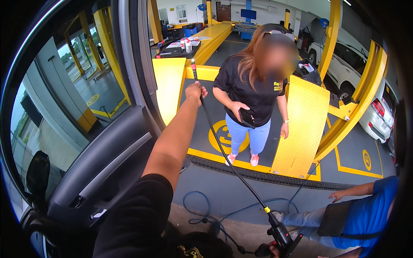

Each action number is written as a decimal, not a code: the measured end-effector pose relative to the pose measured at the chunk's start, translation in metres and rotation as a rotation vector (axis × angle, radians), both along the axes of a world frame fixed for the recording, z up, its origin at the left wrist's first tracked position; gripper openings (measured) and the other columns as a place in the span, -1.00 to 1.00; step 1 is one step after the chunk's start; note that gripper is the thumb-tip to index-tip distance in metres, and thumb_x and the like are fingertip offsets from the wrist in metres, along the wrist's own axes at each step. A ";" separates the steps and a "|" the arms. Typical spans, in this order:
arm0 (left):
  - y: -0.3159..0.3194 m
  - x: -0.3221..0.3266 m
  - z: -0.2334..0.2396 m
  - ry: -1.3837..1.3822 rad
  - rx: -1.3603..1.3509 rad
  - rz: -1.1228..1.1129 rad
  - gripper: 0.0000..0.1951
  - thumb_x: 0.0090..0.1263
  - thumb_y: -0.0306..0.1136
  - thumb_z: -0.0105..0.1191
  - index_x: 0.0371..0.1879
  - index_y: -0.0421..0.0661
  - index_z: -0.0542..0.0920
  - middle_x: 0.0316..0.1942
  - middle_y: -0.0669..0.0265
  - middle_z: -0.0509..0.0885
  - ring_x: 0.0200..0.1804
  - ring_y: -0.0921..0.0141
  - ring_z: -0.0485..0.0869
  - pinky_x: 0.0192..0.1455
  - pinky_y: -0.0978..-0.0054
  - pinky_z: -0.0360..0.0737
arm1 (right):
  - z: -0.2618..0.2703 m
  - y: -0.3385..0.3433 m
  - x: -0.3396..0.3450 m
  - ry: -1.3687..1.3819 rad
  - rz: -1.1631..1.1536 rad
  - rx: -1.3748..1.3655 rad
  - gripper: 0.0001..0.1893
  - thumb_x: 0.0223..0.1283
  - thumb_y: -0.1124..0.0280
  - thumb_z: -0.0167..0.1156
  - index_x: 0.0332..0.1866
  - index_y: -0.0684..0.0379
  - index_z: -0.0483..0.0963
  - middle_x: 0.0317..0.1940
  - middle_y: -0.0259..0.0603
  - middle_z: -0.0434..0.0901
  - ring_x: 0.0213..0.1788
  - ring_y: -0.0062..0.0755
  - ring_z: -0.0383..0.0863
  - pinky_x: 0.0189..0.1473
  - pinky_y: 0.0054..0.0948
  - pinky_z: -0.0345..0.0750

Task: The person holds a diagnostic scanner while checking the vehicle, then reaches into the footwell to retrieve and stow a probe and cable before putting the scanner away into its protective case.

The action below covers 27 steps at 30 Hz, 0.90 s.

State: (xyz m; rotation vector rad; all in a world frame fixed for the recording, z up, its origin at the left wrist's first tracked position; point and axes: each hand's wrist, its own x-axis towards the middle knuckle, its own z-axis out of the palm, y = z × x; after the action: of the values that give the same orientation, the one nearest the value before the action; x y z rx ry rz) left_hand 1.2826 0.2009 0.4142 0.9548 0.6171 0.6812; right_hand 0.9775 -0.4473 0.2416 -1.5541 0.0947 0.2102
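Observation:
My left hand is raised at arm's length, its fingers closed around the long black flexible probe of an inspection borescope, just below the tip. The tip points up and shows a red band and a small bright light. From there the probe runs down to the black handheld body with a yellow collar at lower right. At the bottom edge my right hand grips this body, mostly hidden by it.
An open car door stands at left. A person in black holds a dark object in front; another in blue is at lower right. A blue hose loops on the floor. Yellow lift ramps stand beyond.

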 end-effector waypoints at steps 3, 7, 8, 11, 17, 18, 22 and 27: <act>-0.005 0.000 -0.028 0.061 -0.054 -0.033 -0.67 0.62 -0.14 -0.14 0.11 -0.14 0.43 -0.32 0.23 0.62 -0.35 0.34 0.67 -0.26 0.29 0.71 | 0.012 -0.003 0.005 -0.036 -0.004 -0.046 -0.73 0.08 0.49 0.32 -0.09 0.22 0.52 -0.33 -0.31 0.56 -0.31 -0.48 0.55 -0.21 -0.46 0.51; -0.024 -0.022 -0.086 0.141 -0.140 -0.138 -0.51 0.61 -0.02 -0.18 0.30 -0.15 0.34 -0.20 0.15 0.66 -0.25 0.26 0.72 -0.19 0.25 0.73 | 0.025 0.003 0.006 -0.072 -0.009 -0.113 -0.72 0.06 0.50 0.31 -0.08 0.22 0.52 -0.33 -0.31 0.56 -0.30 -0.47 0.56 -0.20 -0.44 0.52; -0.030 -0.023 -0.103 0.151 -0.139 -0.163 -0.51 0.61 -0.02 -0.16 0.29 -0.16 0.33 -0.20 0.14 0.66 -0.23 0.25 0.72 -0.19 0.24 0.73 | 0.028 0.003 0.003 -0.081 -0.012 -0.128 -0.72 0.06 0.50 0.31 -0.08 0.22 0.52 -0.33 -0.31 0.56 -0.30 -0.47 0.56 -0.20 -0.44 0.52; -0.034 -0.044 -0.145 0.176 -0.206 -0.214 -0.53 0.62 -0.04 -0.18 0.29 -0.14 0.33 -0.16 0.11 0.67 -0.19 0.24 0.72 -0.19 0.24 0.73 | 0.035 0.017 0.003 -0.110 0.001 -0.169 -0.70 0.04 0.51 0.31 -0.08 0.22 0.51 -0.33 -0.31 0.55 -0.30 -0.46 0.57 -0.20 -0.43 0.53; -0.085 -0.080 -0.225 0.166 -0.428 -0.353 -0.58 0.64 -0.11 -0.21 0.28 -0.13 0.30 -0.08 0.05 0.68 -0.13 0.18 0.72 -0.09 0.18 0.72 | 0.049 0.051 -0.007 -0.170 0.050 -0.286 -0.69 0.04 0.53 0.31 -0.06 0.22 0.50 -0.32 -0.31 0.55 -0.28 -0.47 0.57 -0.19 -0.42 0.53; -0.096 -0.089 -0.231 0.203 -0.496 -0.385 -0.61 0.64 -0.13 -0.20 0.26 -0.13 0.30 -0.08 0.04 0.68 -0.07 0.14 0.71 0.02 0.13 0.68 | 0.051 0.056 -0.007 -0.168 0.071 -0.302 -0.69 0.06 0.52 0.32 -0.05 0.22 0.50 -0.31 -0.32 0.55 -0.27 -0.49 0.57 -0.20 -0.44 0.52; -0.099 -0.123 -0.279 0.245 -0.588 -0.450 -0.64 0.64 -0.15 -0.20 0.21 -0.13 0.32 -0.03 0.05 0.68 -0.04 0.16 0.70 0.08 0.12 0.66 | 0.078 0.090 -0.013 0.019 0.135 -0.184 -0.70 0.12 0.49 0.35 -0.03 0.22 0.51 -0.28 -0.34 0.56 -0.25 -0.53 0.56 -0.22 -0.47 0.50; -0.108 -0.155 -0.329 0.278 -0.637 -0.517 -0.73 0.60 -0.31 -0.16 0.08 -0.26 0.39 0.04 0.01 0.65 0.05 0.14 0.67 0.18 0.14 0.61 | 0.077 0.106 -0.029 0.005 0.187 -0.201 -0.61 0.29 0.12 0.27 -0.05 0.23 0.41 -0.46 -0.36 0.38 -0.50 -0.59 0.35 -0.46 -0.51 0.28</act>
State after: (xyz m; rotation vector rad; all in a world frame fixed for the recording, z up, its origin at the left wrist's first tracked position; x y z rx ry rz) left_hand 1.1279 0.0927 0.0851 0.5668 0.7316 -0.1213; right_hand 0.9489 -0.3417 0.3187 -1.7635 -0.0267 0.3609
